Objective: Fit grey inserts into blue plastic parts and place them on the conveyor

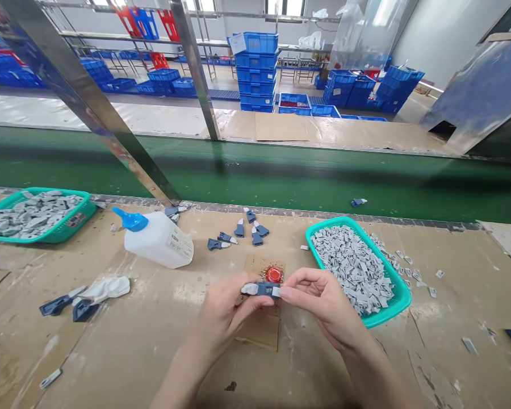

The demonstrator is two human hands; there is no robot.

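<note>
My left hand [223, 309] and my right hand [321, 304] pinch the two ends of one small dark blue plastic part with a grey tip [262, 289], held just above the cardboard-covered bench. A red cap [274, 274] sits on the bench right behind the part. Several finished blue-and-grey parts [247, 233] lie farther back. A teal tray of small grey pieces [357, 267] stands just right of my right hand.
A white bottle with a blue nozzle [157, 238] lies on its side at left. Another teal tray of grey pieces [34, 215] is at far left. Blue parts and a white cloth [97, 292] lie front left. A green conveyor belt [281, 176] runs behind the bench.
</note>
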